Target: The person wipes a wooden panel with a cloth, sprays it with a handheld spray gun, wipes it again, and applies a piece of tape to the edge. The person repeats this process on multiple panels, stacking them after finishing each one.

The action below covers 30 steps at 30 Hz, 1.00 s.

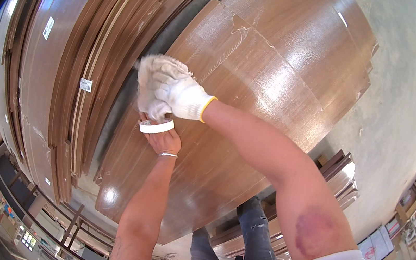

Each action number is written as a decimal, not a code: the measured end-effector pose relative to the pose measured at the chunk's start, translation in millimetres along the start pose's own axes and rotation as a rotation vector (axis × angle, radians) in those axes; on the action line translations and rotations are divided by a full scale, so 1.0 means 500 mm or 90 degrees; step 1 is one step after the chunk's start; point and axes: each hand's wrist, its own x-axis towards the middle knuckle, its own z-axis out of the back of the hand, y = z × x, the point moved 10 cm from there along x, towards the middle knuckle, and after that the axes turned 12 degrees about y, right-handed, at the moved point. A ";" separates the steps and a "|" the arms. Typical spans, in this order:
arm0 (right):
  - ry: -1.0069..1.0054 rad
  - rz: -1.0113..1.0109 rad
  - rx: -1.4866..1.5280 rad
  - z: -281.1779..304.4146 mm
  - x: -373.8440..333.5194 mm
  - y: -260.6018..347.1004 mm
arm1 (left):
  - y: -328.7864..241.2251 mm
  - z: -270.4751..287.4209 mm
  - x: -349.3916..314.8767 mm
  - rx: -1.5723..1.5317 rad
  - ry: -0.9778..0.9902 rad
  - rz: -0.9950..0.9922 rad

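Observation:
My bare left hand (166,142), with a bracelet at its wrist, has a roll of white tape (157,127) at its fingers. Its fingertips are partly hidden beside the other hand. My right hand (171,87) wears a white knit glove with a yellow cuff, greyish towards the fingers. It lies just beyond the tape, close to the left fingers. Motion blurs its far edge, and whether a rag is bunched in it I cannot make out. Both hands are over the left edge of a brown wood-grain panel (205,150), whose shiny surface looks wrapped in clear film.
Tall brown panels (70,59) stand in a row on the left, a narrow gap away; some carry white labels (85,85). Further panels (342,171) are stacked low at the right. Concrete floor (399,113) lies beyond. My legs (257,236) are at the panel's near edge.

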 end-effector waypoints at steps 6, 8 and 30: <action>-0.236 -0.404 -0.113 0.166 -0.034 -0.337 | -0.013 0.018 -0.006 -0.028 -0.053 -0.055; -0.339 -0.454 -0.158 0.191 -0.052 -0.341 | -0.015 0.020 -0.006 -0.024 -0.052 -0.054; -0.367 -0.579 0.213 0.343 -0.074 -0.470 | -0.007 0.026 0.000 -0.053 -0.026 -0.028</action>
